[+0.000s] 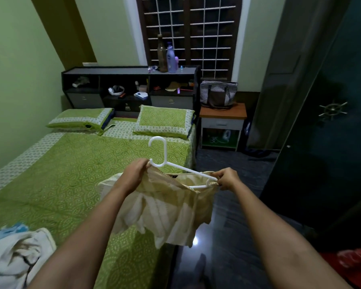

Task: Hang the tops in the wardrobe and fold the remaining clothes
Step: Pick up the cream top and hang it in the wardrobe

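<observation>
A cream and beige top [165, 207] hangs on a white plastic hanger [165, 157], held up over the bed's right edge. My left hand [134, 174] grips the top's left shoulder at the hanger's left end. My right hand [227, 178] pinches the top's right shoulder over the hanger's right end. The hanger's hook points up and away from me. A white garment with dark marks [17, 259] and a blue one [10, 229] lie in a heap on the bed's near left corner. The dark wardrobe [329, 132] stands at the right.
The bed [71, 174] has a green patterned cover and two pillows. A nightstand [222, 124] with a striped bag [218, 92] stands beside it. A dark headboard shelf [129, 88] holds bottles and small items. Glossy dark floor [227, 247] runs between bed and wardrobe. Something red [354, 261] lies at the lower right.
</observation>
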The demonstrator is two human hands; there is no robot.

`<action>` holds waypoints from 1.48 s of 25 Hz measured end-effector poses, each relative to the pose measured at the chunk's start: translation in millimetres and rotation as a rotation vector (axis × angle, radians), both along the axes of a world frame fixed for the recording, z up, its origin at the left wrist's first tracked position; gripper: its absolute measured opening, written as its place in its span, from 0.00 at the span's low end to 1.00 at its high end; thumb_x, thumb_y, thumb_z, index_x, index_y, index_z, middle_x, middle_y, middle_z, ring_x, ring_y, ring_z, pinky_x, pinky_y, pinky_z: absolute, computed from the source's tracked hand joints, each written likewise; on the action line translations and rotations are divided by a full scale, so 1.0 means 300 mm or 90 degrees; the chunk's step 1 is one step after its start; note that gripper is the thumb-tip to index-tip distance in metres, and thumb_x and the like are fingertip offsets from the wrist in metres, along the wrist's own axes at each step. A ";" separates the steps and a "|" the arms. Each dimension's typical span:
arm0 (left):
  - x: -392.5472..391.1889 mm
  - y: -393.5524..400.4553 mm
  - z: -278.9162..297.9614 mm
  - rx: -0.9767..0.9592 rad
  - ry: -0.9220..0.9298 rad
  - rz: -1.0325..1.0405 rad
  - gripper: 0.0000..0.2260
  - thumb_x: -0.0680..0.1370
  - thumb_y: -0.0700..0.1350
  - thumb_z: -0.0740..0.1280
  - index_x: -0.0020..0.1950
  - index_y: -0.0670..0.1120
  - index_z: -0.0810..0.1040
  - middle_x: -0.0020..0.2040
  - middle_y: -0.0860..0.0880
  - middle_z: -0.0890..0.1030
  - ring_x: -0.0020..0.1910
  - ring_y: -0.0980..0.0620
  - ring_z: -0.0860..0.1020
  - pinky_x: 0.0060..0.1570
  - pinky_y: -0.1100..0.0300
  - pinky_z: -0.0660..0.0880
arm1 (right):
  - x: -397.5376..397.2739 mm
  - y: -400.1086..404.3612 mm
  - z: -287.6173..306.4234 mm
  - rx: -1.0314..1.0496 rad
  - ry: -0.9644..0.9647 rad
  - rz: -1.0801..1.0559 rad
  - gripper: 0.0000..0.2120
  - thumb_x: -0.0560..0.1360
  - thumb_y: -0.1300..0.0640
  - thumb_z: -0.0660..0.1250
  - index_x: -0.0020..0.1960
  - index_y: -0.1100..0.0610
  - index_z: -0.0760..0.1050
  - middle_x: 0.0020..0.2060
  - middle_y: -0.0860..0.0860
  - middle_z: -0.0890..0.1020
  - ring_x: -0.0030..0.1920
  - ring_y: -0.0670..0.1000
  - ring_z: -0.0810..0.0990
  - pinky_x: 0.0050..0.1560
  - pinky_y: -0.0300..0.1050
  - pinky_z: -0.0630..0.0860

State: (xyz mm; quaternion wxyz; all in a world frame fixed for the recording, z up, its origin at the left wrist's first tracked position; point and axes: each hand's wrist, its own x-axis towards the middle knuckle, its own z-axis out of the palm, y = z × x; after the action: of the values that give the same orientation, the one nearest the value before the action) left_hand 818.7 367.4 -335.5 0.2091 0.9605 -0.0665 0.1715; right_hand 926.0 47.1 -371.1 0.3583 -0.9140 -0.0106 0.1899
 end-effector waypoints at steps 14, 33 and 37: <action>0.282 -0.189 0.027 -0.043 0.046 -0.138 0.11 0.82 0.46 0.57 0.42 0.43 0.68 0.38 0.49 0.71 0.37 0.49 0.70 0.38 0.56 0.64 | 0.109 -0.203 0.001 0.057 -0.107 -0.226 0.18 0.71 0.71 0.67 0.58 0.59 0.81 0.53 0.56 0.83 0.46 0.52 0.81 0.43 0.42 0.79; 0.559 -0.187 0.018 0.080 -0.012 -0.059 0.07 0.76 0.37 0.65 0.43 0.48 0.70 0.39 0.49 0.72 0.38 0.47 0.71 0.35 0.58 0.61 | 0.249 -0.188 0.068 -0.064 -0.263 -0.273 0.11 0.75 0.59 0.66 0.54 0.52 0.83 0.51 0.48 0.80 0.51 0.52 0.78 0.43 0.44 0.75; 0.619 -0.228 0.021 0.092 -0.045 -0.007 0.05 0.74 0.34 0.65 0.46 0.43 0.73 0.42 0.43 0.74 0.41 0.42 0.74 0.37 0.54 0.67 | 0.236 -0.163 0.083 -0.017 -0.414 -0.259 0.06 0.71 0.60 0.62 0.45 0.54 0.77 0.43 0.49 0.77 0.47 0.55 0.77 0.41 0.46 0.73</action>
State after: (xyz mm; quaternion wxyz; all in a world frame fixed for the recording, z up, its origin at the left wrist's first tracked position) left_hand 1004.2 299.0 -329.2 0.1376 0.9660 -0.0913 0.1991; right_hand 996.7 -1.7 -346.3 0.3547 -0.9146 0.0605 -0.1848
